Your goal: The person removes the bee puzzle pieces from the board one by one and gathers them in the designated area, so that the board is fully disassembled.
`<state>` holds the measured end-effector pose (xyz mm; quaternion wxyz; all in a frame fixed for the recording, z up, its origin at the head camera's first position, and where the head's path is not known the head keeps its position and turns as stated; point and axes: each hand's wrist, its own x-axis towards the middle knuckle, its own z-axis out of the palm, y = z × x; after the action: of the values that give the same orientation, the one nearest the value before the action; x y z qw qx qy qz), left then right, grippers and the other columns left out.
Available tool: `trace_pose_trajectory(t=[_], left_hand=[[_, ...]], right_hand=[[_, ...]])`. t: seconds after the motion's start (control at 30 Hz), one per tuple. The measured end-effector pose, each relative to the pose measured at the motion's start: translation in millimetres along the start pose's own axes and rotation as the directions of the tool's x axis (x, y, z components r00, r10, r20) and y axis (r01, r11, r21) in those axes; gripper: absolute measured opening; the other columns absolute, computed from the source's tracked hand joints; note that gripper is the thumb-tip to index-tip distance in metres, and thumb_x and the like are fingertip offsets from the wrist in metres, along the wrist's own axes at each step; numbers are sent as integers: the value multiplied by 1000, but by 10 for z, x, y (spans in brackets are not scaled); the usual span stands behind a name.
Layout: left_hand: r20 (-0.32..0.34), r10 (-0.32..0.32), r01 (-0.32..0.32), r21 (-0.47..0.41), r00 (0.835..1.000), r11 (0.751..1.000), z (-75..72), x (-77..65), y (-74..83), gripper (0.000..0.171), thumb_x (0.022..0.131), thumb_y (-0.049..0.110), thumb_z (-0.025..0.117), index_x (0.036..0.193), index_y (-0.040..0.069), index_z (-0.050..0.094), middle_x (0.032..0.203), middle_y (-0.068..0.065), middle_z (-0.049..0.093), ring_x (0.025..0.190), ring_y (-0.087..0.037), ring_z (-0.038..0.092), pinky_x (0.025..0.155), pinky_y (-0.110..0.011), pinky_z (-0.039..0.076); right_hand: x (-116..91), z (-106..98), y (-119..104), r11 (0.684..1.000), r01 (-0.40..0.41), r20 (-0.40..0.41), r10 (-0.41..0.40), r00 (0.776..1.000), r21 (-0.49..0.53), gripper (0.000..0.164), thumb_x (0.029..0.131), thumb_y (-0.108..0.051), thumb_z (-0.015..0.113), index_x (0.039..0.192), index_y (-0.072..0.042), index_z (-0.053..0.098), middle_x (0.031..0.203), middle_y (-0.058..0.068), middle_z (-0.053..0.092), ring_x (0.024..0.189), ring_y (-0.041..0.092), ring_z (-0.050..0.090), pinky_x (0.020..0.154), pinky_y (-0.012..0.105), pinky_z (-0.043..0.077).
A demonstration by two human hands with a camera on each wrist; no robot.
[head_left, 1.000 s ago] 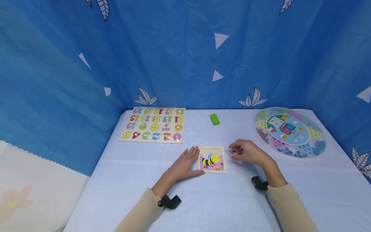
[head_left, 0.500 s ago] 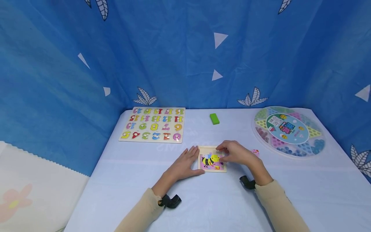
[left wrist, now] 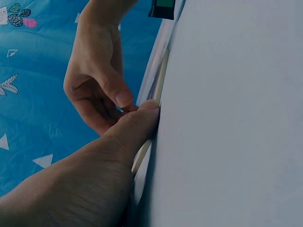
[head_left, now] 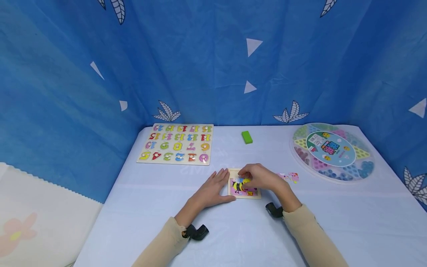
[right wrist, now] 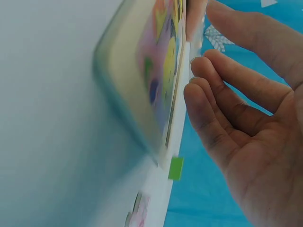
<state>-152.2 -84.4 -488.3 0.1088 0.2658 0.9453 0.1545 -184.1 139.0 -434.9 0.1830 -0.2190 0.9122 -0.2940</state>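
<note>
In the head view a small square bee puzzle (head_left: 238, 186) lies in a wooden frame, with a bare wood strip along its top. My left hand (head_left: 211, 191) rests flat along the frame's left side, thumb by the lower corner. Over the puzzle's upper right hovers my right hand (head_left: 261, 177), which hides part of the bee. In the right wrist view that right hand (right wrist: 255, 123) has gently bent fingers, its thumb apart from them, and no piece shows between. The left wrist view shows my left thumb (left wrist: 137, 120) against the frame's edge. Loose pink puzzle pieces (head_left: 294, 177) lie right of the right hand.
A number peg board (head_left: 160, 145) lies at the back left. Behind the bee puzzle sits a green block (head_left: 247, 137). A round Chinese checkers set (head_left: 331, 148) lies at the back right. A blue curtain (head_left: 213, 63) hangs along the table's far side.
My right hand has moved left from beside the loose pieces to over the bee puzzle, uncovering pieces on the table. My left hand stays in place.
</note>
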Motion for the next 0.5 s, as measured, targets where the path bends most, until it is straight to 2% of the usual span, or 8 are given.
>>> trace_pose_trajectory(t=[0.37,0.5], left_hand=[[-6,17,-17,-12,1000,1000,-19,-5,4,95,88,65,56,156,8,20,165,-5,16,153,-19,10,126,-40,12],[-3,17,-17,-10,1000,1000,-27,3,8,95,88,64,57,155,8,21,165,-6,16,153,-19,11,126,-41,12]], right_hand=[[136,98,-95,996,65,14,-65,998,-63,38,78,-18,83,111,-6,70,97,-1,67,85,11,59,83,28,57],[161,118,-100,995,47,23,-46,999,-86,36,78,-18,83,109,-7,70,95,-1,66,84,11,57,83,28,56]])
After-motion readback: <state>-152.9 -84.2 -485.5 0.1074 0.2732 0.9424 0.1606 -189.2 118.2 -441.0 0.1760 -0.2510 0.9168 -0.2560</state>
